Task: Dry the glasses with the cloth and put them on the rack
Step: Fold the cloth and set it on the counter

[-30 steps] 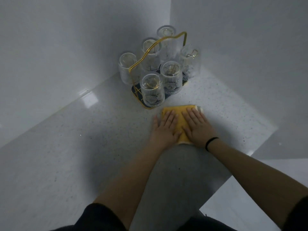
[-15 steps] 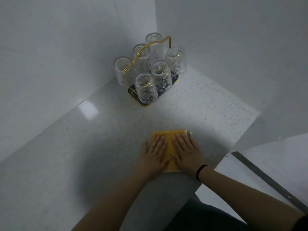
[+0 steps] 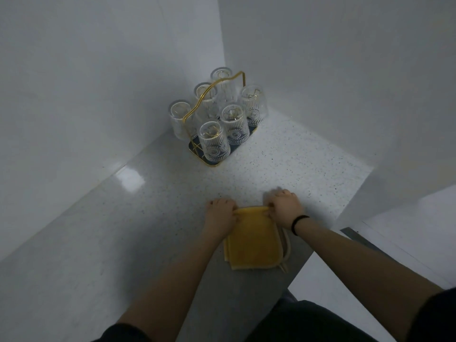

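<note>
A folded yellow cloth (image 3: pixel 254 239) lies on the speckled white counter near its front edge. My left hand (image 3: pixel 220 213) pinches its far left corner and my right hand (image 3: pixel 286 207) pinches its far right corner, fingers curled. In the corner of the counter stands a gold wire rack (image 3: pixel 197 111) with a dark base, and several ribbed clear glasses (image 3: pixel 214 140) sit upside down on it.
White walls (image 3: pixel 98 82) close in the counter on the left and right behind the rack. The counter's front edge (image 3: pixel 299 270) runs diagonally just right of the cloth, with white floor (image 3: pixel 407 233) beyond it.
Both hands were flat on top of the cloth; now they have moved to its far edge and curled onto its corners. The view has pulled back from the rack.
</note>
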